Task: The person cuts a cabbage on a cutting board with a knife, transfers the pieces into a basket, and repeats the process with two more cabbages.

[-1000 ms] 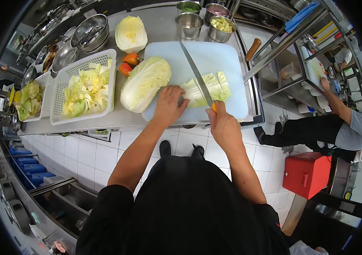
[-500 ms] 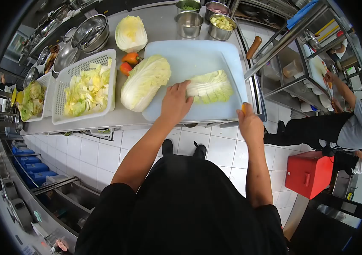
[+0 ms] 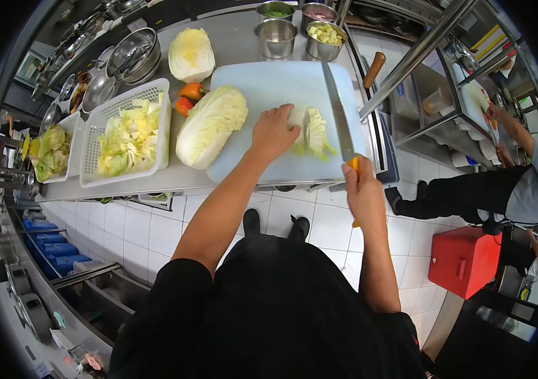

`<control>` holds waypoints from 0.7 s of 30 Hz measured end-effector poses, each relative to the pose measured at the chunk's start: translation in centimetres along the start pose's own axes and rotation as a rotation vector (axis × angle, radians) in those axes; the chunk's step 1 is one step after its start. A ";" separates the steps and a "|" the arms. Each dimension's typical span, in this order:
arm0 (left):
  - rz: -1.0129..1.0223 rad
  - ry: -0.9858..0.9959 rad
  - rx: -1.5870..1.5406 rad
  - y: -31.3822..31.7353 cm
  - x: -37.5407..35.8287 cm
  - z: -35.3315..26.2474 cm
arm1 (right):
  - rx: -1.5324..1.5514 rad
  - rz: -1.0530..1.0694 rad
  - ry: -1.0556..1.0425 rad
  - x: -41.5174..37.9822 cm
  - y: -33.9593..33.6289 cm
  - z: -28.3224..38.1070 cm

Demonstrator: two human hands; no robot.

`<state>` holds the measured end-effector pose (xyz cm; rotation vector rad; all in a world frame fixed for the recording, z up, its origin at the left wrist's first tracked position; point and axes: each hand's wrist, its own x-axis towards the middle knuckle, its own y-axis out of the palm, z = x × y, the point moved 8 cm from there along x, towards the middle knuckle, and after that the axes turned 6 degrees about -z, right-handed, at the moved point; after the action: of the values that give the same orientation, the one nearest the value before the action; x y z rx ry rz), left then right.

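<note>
1. The left hand [image 3: 273, 131] lies flat with its fingers closed down on the cut cabbage pieces [image 3: 312, 134], pinning them to the cutting board [image 3: 269, 88] at its near right part.
2. The right hand [image 3: 362, 189] is wrapped tight around the orange handle of a long knife [image 3: 338, 120]; the blade points away across the board just right of the pieces, and I cannot tell whether its edge touches them.
3. By the look of it, the chopping is roughly midway: a white basket [image 3: 89, 170] to the left already holds a good heap of chopped leaves, and a 2nd tray [image 3: 67, 121] further left holds more greens.
4. Still uncut are 1 cabbage half [image 3: 211, 125], lying partly on the board's left edge, and another half [image 3: 191, 55] on the far counter, cut face up.
5. 2 small peppers [image 3: 188, 98] sit between those halves.
6. The steel counter [image 3: 237, 38] carries 3 steel pots [image 3: 276, 36] along its far edge and stacked bowls [image 3: 133, 54] at far left.
7. White floor tiles show below the counter, with blue crates low on the left.
8. A red box [image 3: 465, 259] stands on the floor at right, near another person [image 3: 509, 183] working at a rack of shelves.
</note>
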<state>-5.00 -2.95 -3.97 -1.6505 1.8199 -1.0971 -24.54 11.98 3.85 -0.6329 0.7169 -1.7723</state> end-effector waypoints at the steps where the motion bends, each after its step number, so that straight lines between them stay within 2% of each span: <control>1: 0.045 -0.045 0.004 0.3 0.4 0.3 | 0.086 0.123 0.158 -0.8 0.8 0.0; 2: 0.085 -0.091 0.008 0.5 0.8 0.6 | 0.127 0.114 0.078 -1.7 2.0 -0.9; 5: 0.149 -0.158 0.048 -2.1 -1.4 1.6 | 0.184 0.249 0.207 -4.1 4.6 -1.6; 7: 0.131 -0.077 0.058 -2.6 -3.2 2.0 | 0.149 0.403 0.366 -4.6 5.4 -0.8; 8: 0.134 -0.046 0.062 -2.5 -4.2 2.3 | 0.097 0.356 0.276 -3.9 5.3 -0.6; 11: 0.171 -0.239 -0.302 -2.7 -5.4 3.1 | -0.057 0.149 -0.036 -1.5 5.1 -0.6; 14: 0.158 -0.315 -0.462 -0.9 -5.6 6.1 | -0.149 0.047 -0.141 -0.8 4.4 1.5; 18: -0.012 -0.252 -0.399 -4.6 -6.6 6.2 | -0.064 0.028 -0.214 -1.3 4.1 6.4; 20: -0.062 -0.212 -0.368 -5.4 -6.9 6.0 | -0.150 0.090 -0.200 -1.2 5.8 5.8; 21: -0.014 -0.224 -0.329 -5.3 -7.0 5.8 | -0.192 0.119 -0.192 -1.2 6.8 5.2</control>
<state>3.97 2.46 -4.44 -1.8850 1.9146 -0.6093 -16.20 10.60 2.33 -0.8594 0.7802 -1.5211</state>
